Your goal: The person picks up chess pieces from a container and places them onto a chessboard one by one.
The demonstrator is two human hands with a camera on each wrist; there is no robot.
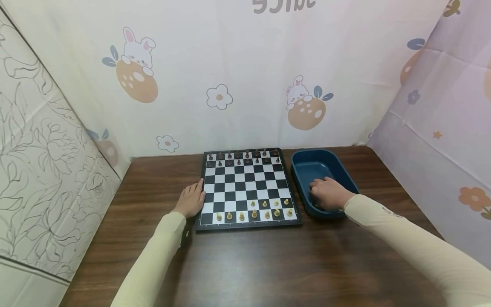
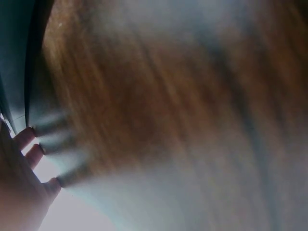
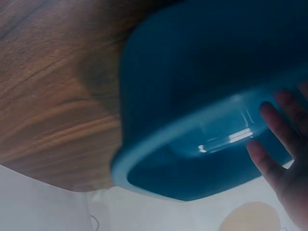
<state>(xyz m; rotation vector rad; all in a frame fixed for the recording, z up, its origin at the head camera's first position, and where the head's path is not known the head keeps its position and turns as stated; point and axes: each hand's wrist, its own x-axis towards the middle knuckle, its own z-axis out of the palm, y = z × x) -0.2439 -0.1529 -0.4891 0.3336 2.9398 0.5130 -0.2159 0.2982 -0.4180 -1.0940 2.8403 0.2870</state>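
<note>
A black-and-white chessboard (image 1: 230,186) lies on the table with dark red chess pieces (image 1: 247,160) in two rows along its far side. Pale yellow chess pieces (image 1: 254,214) stand on the near side, the second row of them only toward the right. My left hand (image 1: 190,199) rests flat at the board's left edge, fingertips touching it. To the right of the board is a blue plastic basin (image 1: 312,168). My right hand (image 1: 327,193) reaches down into it; in the right wrist view its fingers (image 3: 276,126) are spread, with nothing visible between them. The basin's contents are mostly hidden.
The brown wooden table (image 1: 245,264) extends in front of the board and to both sides. A printed cloth with rabbits (image 1: 218,51) hangs behind its far edge. Another patterned cloth (image 1: 445,128) hangs on the right, and a flower-patterned panel (image 1: 46,149) stands on the left.
</note>
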